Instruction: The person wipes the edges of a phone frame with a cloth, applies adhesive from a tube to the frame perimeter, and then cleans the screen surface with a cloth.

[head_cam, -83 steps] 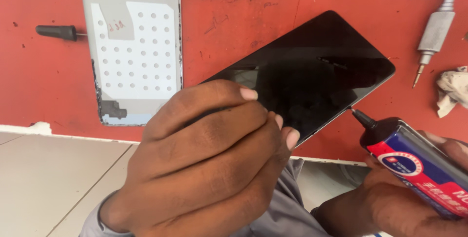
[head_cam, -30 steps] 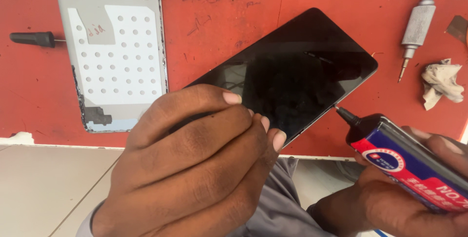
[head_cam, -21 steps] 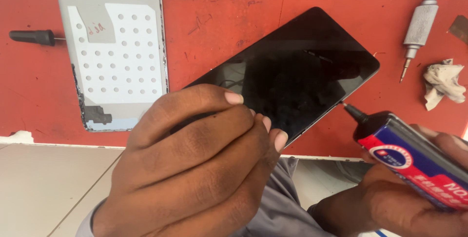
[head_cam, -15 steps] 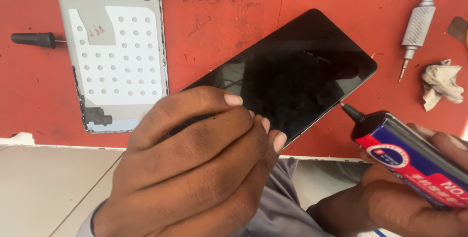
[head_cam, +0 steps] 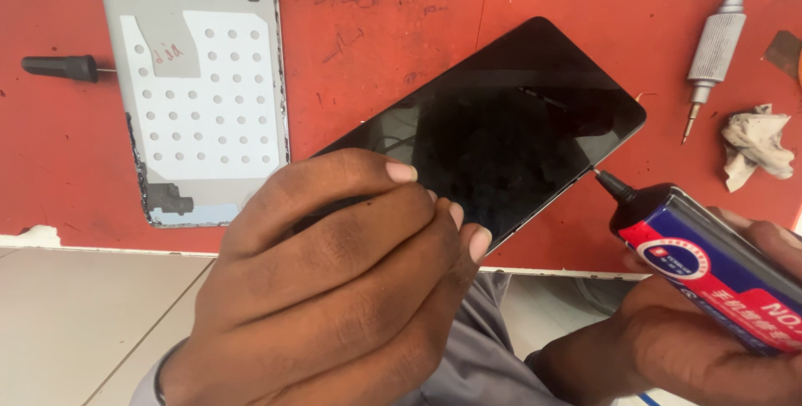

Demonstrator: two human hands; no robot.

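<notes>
Head camera, over a red workbench (head_cam: 401, 55): the left hand (head_cam: 334, 289) grips a dark phone (head_cam: 510, 130) tilted above the bench, while the right hand (head_cam: 702, 347) squeezes a glue tube (head_cam: 710, 264), its black nozzle touching the phone's right edge. A grey back cover (head_cam: 196, 80), screwdriver (head_cam: 714, 47) and crumpled rag (head_cam: 756, 143) lie nearby.

1. The bench (head_cam: 401, 47) is red, with dark scribbles near its far edge.
2. The phone (head_cam: 510, 122) has a glossy black screen.
3. The glue tube (head_cam: 710, 276) is black with a red, white and blue label.
4. The back cover (head_cam: 196, 80) is grey, carrying a white sheet dotted with round holes.
5. The screwdriver (head_cam: 714, 47) is silver.
6. The crumpled rag (head_cam: 756, 143) is off-white.
</notes>
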